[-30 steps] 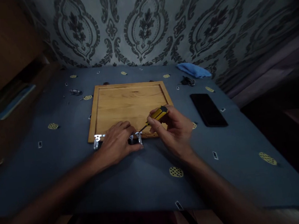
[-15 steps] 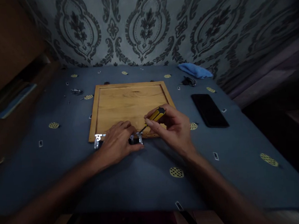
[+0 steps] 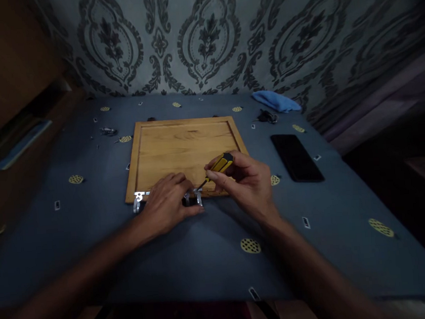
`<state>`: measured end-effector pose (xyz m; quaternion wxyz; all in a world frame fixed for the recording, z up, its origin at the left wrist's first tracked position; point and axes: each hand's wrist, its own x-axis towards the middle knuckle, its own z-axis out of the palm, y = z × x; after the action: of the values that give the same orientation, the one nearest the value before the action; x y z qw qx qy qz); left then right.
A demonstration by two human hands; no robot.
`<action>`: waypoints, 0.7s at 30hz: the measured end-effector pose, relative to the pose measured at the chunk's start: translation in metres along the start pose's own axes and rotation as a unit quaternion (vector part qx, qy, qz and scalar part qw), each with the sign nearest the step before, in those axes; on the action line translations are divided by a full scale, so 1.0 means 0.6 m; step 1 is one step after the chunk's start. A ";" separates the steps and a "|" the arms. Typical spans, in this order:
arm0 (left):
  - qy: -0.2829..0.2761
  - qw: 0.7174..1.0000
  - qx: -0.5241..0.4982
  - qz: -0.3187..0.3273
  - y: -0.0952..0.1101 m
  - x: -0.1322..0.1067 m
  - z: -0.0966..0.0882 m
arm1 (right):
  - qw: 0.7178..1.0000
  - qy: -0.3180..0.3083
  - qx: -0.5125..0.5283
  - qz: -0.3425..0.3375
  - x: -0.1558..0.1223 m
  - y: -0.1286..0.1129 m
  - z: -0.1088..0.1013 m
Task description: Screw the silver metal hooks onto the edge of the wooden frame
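Observation:
A wooden panel (image 3: 182,149) with a raised frame lies flat on the cloth. On its near edge sits a chrome-and-black fitting that looks like a handle (image 3: 137,202), partly covered by my left hand (image 3: 169,198). The fingers of that hand rest on top of the fitting, with the thumb along its near side. My right hand (image 3: 250,183) pinches a yellow-and-black screwdriver (image 3: 222,163) by its handle. The tilted shaft points down and left, its tip at the right end of the fitting. Any screw under the tip is too small to make out.
Small metal parts (image 3: 109,132) lie left of the panel on the blue patterned tablecloth (image 3: 191,260). To the right are a black phone-like slab (image 3: 297,158), a dark bunch that resembles keys (image 3: 267,117) and a blue cloth (image 3: 277,101). A wooden cabinet (image 3: 6,58) borders the left side.
Both hands hold nearly the same place. The screwdriver has shifted very slightly in my right hand's fingers, its tip still at the fitting.

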<state>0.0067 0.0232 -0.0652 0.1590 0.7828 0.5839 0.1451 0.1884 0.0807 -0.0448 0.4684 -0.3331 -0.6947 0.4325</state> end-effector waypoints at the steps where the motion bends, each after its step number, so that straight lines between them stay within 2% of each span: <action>1: -0.001 1.000 -0.001 0.000 0.000 0.000 0.000 | 1.000 0.003 0.006 0.003 0.000 0.001 0.001; 5: -0.003 1.000 0.002 -0.006 0.000 0.000 0.001 | 1.000 -0.004 0.019 0.018 0.002 -0.005 -0.002; 8: 0.001 1.000 0.004 -0.007 0.000 0.000 0.002 | 0.999 -0.033 0.024 0.026 0.004 -0.014 -0.007; 12: -0.001 1.000 0.003 -0.004 -0.001 0.000 0.002 | 0.998 -0.063 0.014 0.008 0.006 -0.017 -0.011; 17: -0.004 1.000 -0.002 -0.008 0.001 0.000 -0.001 | 1.000 -0.008 -0.011 -0.010 0.001 0.000 -0.004; 21: -0.016 1.000 0.001 -0.013 0.003 0.001 -0.003 | 0.997 0.032 -0.054 -0.050 -0.007 0.009 0.002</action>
<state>0.0077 0.0233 -0.0626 0.1694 0.7773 0.5919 0.1295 0.1892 0.0789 -0.0516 0.4928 -0.3362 -0.7175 0.3595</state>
